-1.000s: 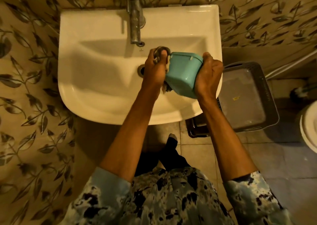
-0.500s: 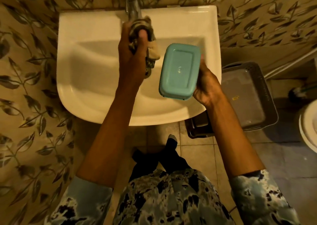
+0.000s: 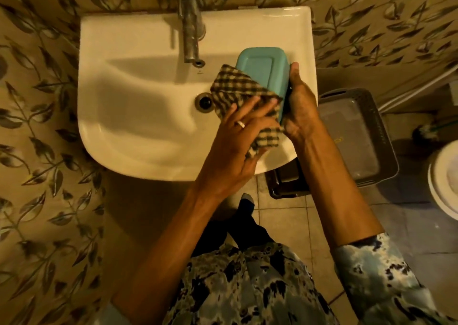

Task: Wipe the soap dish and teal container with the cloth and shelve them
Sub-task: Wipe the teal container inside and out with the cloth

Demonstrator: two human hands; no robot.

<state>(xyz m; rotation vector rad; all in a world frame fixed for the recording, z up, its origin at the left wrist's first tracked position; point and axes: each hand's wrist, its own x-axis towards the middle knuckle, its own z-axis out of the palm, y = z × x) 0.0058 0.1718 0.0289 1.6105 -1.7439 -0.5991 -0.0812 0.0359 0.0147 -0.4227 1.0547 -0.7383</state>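
Looking straight down from the head: gripping the container [image 3: 260, 66] along its right long side with the right hand [image 3: 301, 106], with the thumb running up the edge and the fingers curling out of sight underneath. Holding it above the right part of the sink [image 3: 138, 126], just right of the tap [image 3: 189, 27] spout and beyond the drain [image 3: 204, 101], with a flat teal face and its inset rectangle facing upward. Pressing the cloth [image 3: 235, 86] onto the near half of that face with the left hand [image 3: 235, 138], with the fingers straight, slightly spread and lying flat on the checked fabric. Wearing a ring [image 3: 241, 124] on one of those fingers. Leaving the far half of the container bare. Letting the lower end of the cloth hang past the palm toward the front rim of the sink, with the thumb showing just under that end; not telling clearly whether pinching it. Standing close to the sink on the tiled floor [image 3: 285, 225], between a leaf-patterned wall [image 3: 37, 151] on the left and a grey basket [image 3: 359, 136] on the right, sitting lower than the sink and partly hiding behind the right forearm
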